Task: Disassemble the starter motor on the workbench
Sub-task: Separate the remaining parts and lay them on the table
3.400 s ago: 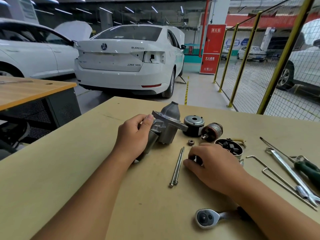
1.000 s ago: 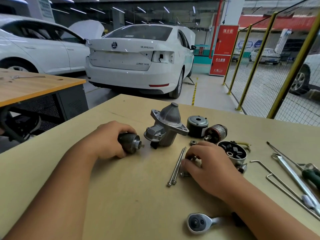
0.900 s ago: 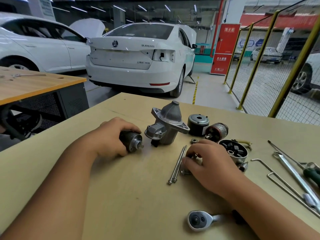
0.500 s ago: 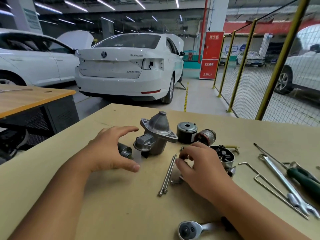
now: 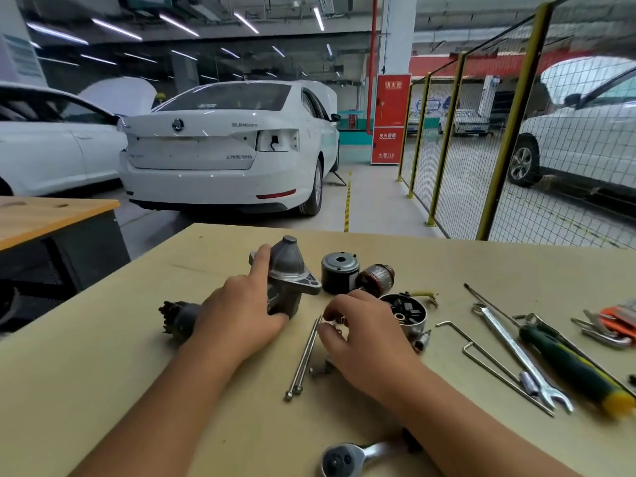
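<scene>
The grey nose housing (image 5: 287, 270) of the starter motor stands on the workbench (image 5: 103, 373). My left hand (image 5: 241, 315) holds it, index finger up its left side and thumb at its base. A dark pinion drive piece (image 5: 177, 320) lies free on the bench, left of that hand. My right hand (image 5: 361, 335) is curled over small metal parts (image 5: 337, 321) beside two long through bolts (image 5: 304, 359), thumb and forefinger pinching one. Behind it sit the black field casing (image 5: 340, 273), the armature (image 5: 375, 278) and the brush end cap (image 5: 406, 313).
A ratchet (image 5: 347, 457) lies at the near edge. To the right are a bent rod (image 5: 488, 359), a spanner (image 5: 516, 352), a green screwdriver (image 5: 571, 363) and orange-handled hex keys (image 5: 616, 321). A loose screw (image 5: 320, 370) and small socket (image 5: 421, 340) lie near my right hand.
My left hand pulled the dark drive piece out of the housing, laid it down on the left, let go and moved right onto the nose housing. My right hand stayed over the small parts.
</scene>
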